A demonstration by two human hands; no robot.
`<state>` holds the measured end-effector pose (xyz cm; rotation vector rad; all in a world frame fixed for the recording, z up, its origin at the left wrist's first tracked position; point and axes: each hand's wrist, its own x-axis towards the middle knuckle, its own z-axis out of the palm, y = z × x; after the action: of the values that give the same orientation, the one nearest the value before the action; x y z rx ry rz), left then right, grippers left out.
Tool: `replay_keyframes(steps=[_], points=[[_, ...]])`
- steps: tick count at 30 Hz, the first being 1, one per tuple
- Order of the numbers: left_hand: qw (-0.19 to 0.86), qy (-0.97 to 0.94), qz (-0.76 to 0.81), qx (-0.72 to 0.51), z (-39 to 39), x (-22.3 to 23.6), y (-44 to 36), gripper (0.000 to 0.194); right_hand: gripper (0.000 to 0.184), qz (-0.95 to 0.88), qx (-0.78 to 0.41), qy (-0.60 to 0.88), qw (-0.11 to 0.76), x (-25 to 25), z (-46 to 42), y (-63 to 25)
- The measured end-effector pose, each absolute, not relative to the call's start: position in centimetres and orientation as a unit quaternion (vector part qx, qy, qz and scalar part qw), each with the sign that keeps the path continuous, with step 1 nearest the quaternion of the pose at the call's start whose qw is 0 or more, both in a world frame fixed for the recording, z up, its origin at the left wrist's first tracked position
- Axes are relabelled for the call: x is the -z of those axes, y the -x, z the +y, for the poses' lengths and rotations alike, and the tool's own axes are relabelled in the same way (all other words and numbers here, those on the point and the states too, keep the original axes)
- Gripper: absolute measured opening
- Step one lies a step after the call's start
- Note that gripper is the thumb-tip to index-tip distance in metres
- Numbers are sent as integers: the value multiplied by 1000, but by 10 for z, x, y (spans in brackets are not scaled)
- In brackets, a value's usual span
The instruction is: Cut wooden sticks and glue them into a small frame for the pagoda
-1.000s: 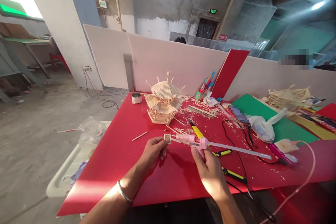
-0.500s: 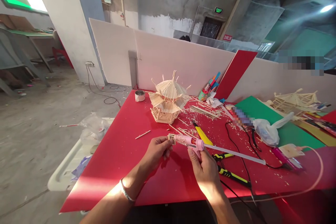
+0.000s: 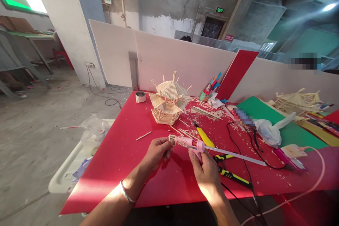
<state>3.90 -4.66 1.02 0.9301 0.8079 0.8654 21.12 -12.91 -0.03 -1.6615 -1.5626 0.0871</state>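
Observation:
Between the thumb and fingers of my left hand [image 3: 159, 150] is a small square frame of wooden sticks [image 3: 171, 137]. My right hand [image 3: 205, 166] is wrapped round the handle of a pink hot glue gun [image 3: 189, 143], whose nozzle points left at the small frame. Whether nozzle and frame touch, I cannot tell. A long translucent glue stick [image 3: 238, 155] sticks out of the gun's rear. Beyond my hands stands a pagoda model [image 3: 168, 100] built of pale sticks. A yellow utility knife [image 3: 204, 135] and black-and-yellow pliers [image 3: 234, 176] lie near my right hand.
Loose sticks [image 3: 206, 109] and crumbs litter the red tabletop [image 3: 119, 169]. A cup [image 3: 140, 96] stands at its back left, a pen holder [image 3: 204, 96] at the back. Cables [image 3: 245, 159], a plastic bag [image 3: 268, 133] and another stick model [image 3: 298, 100] are at right. A white partition [image 3: 164, 56] closes the back.
The view has shifted very slightly. Both hands keep their hold, and the small frame shows a little more of its square opening at the nozzle.

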Motion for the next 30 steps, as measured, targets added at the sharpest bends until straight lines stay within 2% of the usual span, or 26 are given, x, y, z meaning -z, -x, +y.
replay_keyframes(steps=[18,30], points=[[739,-424,345,-393,-46,-8,-38,28,40,-628,-76,662,403,3,-132,-217],[737,-429,349,-389,-45,-5,-38,29,42,-639,-33,654,404,5,-129,-215]])
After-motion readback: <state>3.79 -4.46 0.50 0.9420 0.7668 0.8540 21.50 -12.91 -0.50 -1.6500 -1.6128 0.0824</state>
